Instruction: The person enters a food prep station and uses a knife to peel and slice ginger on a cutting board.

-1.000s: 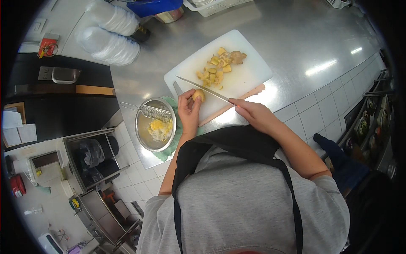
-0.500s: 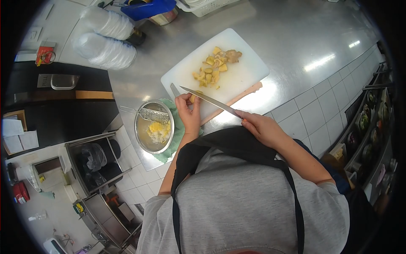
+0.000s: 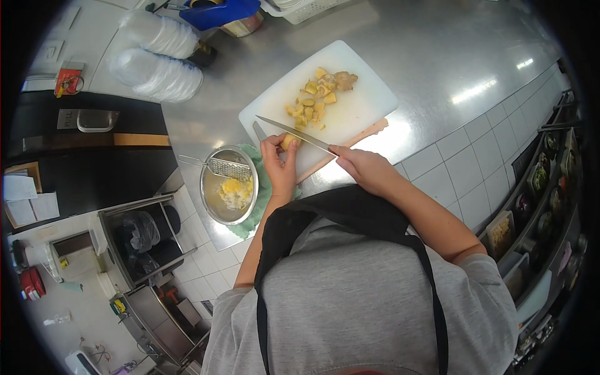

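Observation:
My left hand [image 3: 280, 161] pinches a pale yellow piece of peeled ginger [image 3: 289, 142] over the near left part of the white cutting board [image 3: 365, 112]. In my right hand [image 3: 367, 169] is a long knife [image 3: 297, 132], its blade lying across the ginger piece and its tip pointing up and left. A second blade [image 3: 258, 130] shows on the board's left edge beside my left fingers; the rest of it is hidden. Peelings and cut bits [image 3: 306, 112] are heaped mid-board, with an unpeeled ginger knob [image 3: 345, 80] at their far end.
Left of the board stands a metal bowl [image 3: 205, 197] holding a grater [image 3: 229, 169] and grated yellow and white shreds [image 3: 236, 192]. A green cloth [image 3: 265, 187] lies under it. Stacked plastic-wrapped containers [image 3: 159, 75] and a blue tub [image 3: 222, 14] sit at the back of the steel counter [image 3: 431, 69].
My right hand and the knife have moved left and slightly up, so the blade reaches further past the ginger piece. My left hand has stayed nearly in place.

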Demonstrator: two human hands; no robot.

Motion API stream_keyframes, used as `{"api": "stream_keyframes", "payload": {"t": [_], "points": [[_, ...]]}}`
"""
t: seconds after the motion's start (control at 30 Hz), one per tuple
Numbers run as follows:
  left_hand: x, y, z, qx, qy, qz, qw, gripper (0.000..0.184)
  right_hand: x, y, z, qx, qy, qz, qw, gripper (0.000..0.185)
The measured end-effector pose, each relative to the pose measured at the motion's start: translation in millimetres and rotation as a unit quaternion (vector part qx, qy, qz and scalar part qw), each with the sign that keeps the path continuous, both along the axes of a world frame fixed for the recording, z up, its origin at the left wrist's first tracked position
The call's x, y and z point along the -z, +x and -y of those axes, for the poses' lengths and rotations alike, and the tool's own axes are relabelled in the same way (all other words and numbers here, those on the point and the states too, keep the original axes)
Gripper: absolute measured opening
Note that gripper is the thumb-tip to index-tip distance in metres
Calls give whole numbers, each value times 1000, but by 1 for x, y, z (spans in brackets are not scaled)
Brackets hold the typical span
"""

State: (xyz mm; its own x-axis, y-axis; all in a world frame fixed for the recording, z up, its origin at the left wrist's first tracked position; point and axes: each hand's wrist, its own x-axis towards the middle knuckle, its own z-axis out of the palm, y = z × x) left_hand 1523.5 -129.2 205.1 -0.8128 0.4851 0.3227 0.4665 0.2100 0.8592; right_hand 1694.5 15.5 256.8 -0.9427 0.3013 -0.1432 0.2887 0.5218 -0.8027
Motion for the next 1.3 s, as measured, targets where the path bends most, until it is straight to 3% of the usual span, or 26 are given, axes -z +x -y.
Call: {"api": "stream_keyframes", "payload": {"t": [0.17,0.27,0.33,0.43,0.57,0.67,0.73,0.83,0.93,1.03,1.3], "points": [[2,-5,6,26,18,60,998,21,-25,26,-5,-8,-44,23,999,35],[8,-11,11,63,90,141,984,20,-28,39,-3,-16,-23,13,1000,34],[12,-14,14,74,86,184,976,20,-38,39,-1,-14,31,92,995,35],[13,-15,14,72,93,202,972,19,-35,35,4,-6,95,57,994,36],[-3,-7,8,59,83,139,985,19,-40,36,0,-1,119,49,992,34],[-9,-13,11,90,62,130,985,21,-46,40,-7,-6,106,112,988,36],[-10,-19,14,117,61,236,963,23,-46,43,-9,-14,92,111,989,36],[-13,-14,12,84,49,266,959,24,-48,46,-9,-14,75,116,990,37],[-6,-4,5,23,80,277,957,24,-46,49,-10,-10,70,122,990,36],[-2,3,2,10,101,231,968,23,-38,56,-11,-10,65,54,996,34],[6,2,4,15,105,226,968,23,-24,35,-2,0,66,44,997,34]]}}
